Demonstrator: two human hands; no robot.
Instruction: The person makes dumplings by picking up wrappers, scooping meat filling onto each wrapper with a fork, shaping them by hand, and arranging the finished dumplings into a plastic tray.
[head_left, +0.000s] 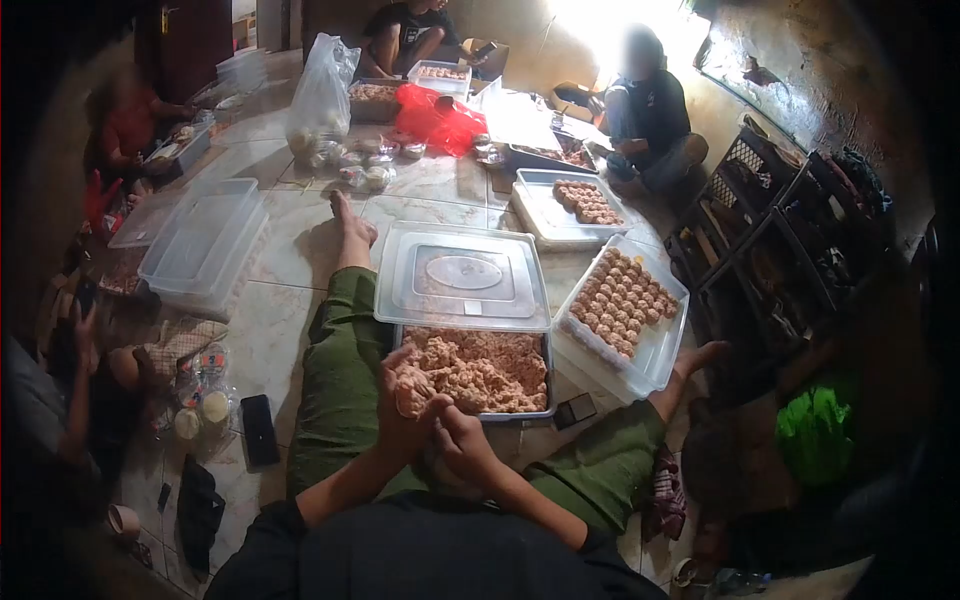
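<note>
Both forearms slant far and inward, bare below the elbows. The left forearm (347, 488) runs toward the right, its wrist (393, 457) nearly straight; the left grip (405, 412) is cupped, with fingers raised toward the far side. The right forearm (538, 507) runs toward the left, and the right grip (467, 446), slightly nearer, is curled, meeting the left grip near its thumb.

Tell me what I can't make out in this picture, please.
All in the head view:
Right grip: its curled fingers hide whether it holds anything.
Pinkish mixture: the lid hides how far back it reaches.
Red bag: crumpled plastic hides any contents.
Window: glare washes out whatever lies beyond.
Person at left: cut off by shadow and the picture's edge.
</note>
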